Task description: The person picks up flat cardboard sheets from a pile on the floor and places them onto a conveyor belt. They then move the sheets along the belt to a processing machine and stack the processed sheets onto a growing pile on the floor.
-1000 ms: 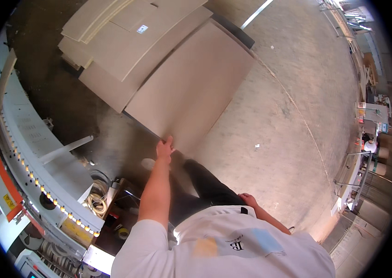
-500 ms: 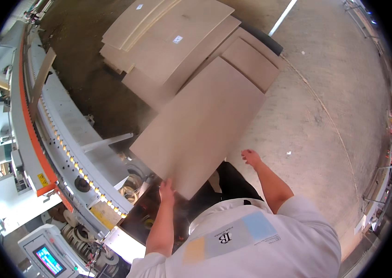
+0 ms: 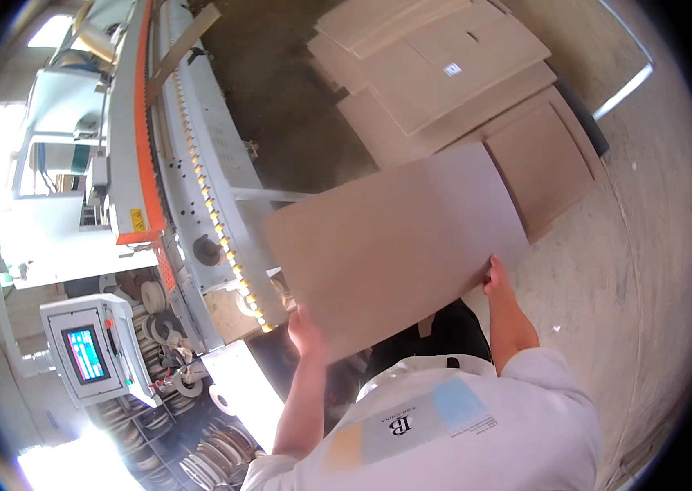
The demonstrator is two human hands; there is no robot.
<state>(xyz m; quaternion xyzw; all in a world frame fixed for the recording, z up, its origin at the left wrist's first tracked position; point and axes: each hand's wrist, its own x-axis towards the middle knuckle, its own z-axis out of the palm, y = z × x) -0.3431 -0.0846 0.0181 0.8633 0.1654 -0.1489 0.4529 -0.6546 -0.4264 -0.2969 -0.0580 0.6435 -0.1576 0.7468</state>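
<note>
Beside the long edging machine (image 3: 174,155), the left hand (image 3: 305,331) clamps its fingers on the near left corner of the brown panel (image 3: 395,241). The panel's long axis runs left to right, held above the floor. The right hand (image 3: 495,277) pinches its near right edge.

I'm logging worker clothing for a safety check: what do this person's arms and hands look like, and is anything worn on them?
Both forearms are bare. The left hand and right hand wear no gloves, and no watch or ring shows. Short white T-shirt sleeves end above the elbows; the shirt front has pale blue and yellow patches.
</note>
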